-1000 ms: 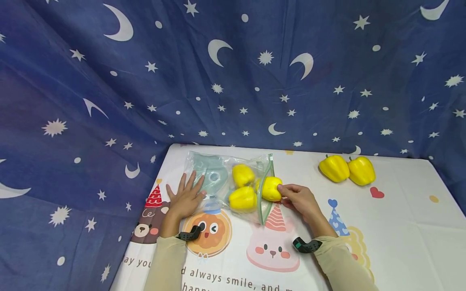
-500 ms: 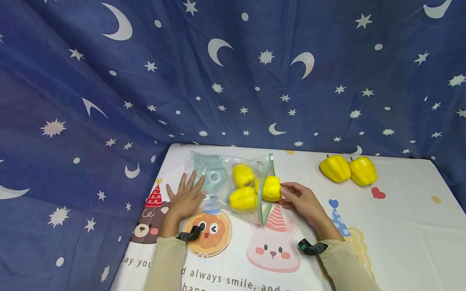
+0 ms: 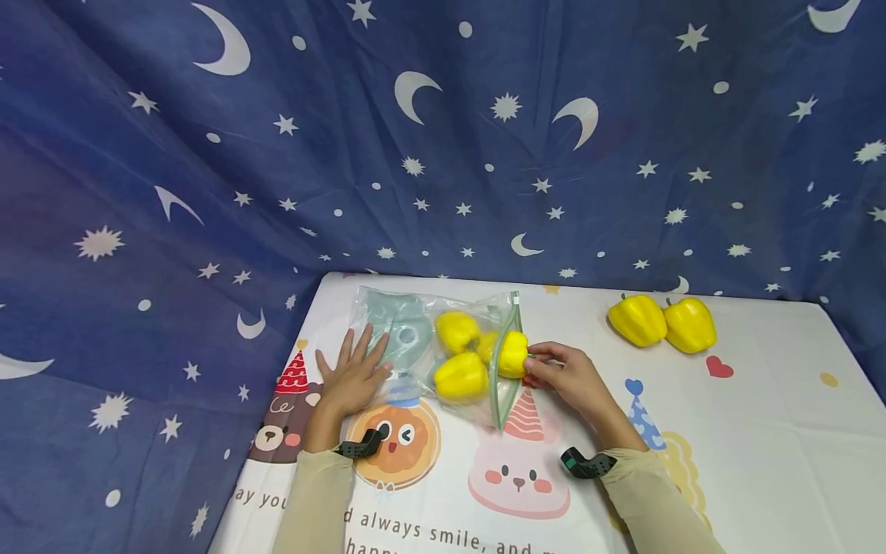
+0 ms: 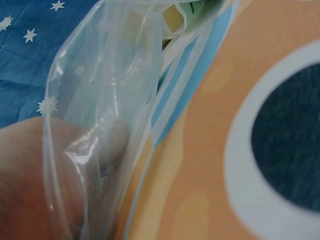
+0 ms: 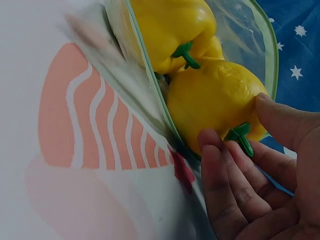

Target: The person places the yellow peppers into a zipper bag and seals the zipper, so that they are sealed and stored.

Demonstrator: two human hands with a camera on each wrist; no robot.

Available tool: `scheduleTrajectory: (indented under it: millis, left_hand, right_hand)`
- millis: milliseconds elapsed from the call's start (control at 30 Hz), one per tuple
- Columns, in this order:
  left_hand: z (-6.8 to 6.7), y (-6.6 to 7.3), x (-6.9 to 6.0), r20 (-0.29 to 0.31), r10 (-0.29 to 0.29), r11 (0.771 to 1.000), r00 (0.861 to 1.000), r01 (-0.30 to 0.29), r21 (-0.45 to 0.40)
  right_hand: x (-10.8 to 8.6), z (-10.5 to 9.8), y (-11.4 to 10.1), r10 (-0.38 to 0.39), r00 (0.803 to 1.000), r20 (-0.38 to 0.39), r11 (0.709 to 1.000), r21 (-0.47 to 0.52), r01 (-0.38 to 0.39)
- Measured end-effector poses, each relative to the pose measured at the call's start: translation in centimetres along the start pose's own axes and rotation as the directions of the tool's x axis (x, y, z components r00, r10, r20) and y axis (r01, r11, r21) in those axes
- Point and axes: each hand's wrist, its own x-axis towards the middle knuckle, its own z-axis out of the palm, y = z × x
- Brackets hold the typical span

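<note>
A clear zip bag (image 3: 422, 358) with a green-edged mouth lies on its side, its mouth to the right. Inside are yellow bell peppers (image 3: 460, 377), crowded near the mouth. My left hand (image 3: 354, 377) rests flat with spread fingers on the bag's closed end; in the left wrist view clear plastic (image 4: 105, 90) covers part of it. At the mouth, my right hand (image 3: 571, 381) holds one yellow pepper (image 3: 514, 355) by its stem end. The right wrist view shows the thumb (image 5: 280, 117) on one side of this pepper (image 5: 215, 100) and fingertips near its green stem.
Two more yellow peppers (image 3: 637, 321) lie side by side at the table's back right. A printed white cloth (image 3: 761, 431) covers the table, and a blue curtain (image 3: 443, 154) with moons and stars stands behind and to the left.
My right hand has moved slightly left with the pepper, which is further into the bag's mouth. The upper pepper inside has shifted left. My left hand has stayed in place.
</note>
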Motion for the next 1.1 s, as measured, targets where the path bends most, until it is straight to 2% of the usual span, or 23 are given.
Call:
scheduleTrajectory:
  millis: [367, 633, 967, 1100]
  left_hand:
    - [0.0, -0.1, 0.0, -0.006, -0.003, 1.000, 1.000, 0.003, -0.005]
    - [0.1, -0.1, 0.1, -0.005, 0.004, 1.000, 1.000, -0.004, -0.008]
    - [0.2, -0.1, 0.1, 0.012, 0.000, 1.000, 1.000, 0.000, -0.003]
    - [0.2, -0.2, 0.2, 0.007, 0.001, 1.000, 1.000, -0.001, -0.007]
  right_hand:
    - [1.0, 0.6, -0.4, -0.011, 0.999, 0.030, 1.000, -0.016, 0.011]
    - [1.6, 1.1, -0.7, -0.055, 0.998, 0.039, 0.998, -0.002, 0.055]
    - [2.1, 2.5, -1.3, -0.026, 0.999, 0.021, 1.000, -0.008, 0.026]
    - [2.4, 3.3, -1.6, -0.017, 0.999, 0.030, 0.999, 0.044, 0.016]
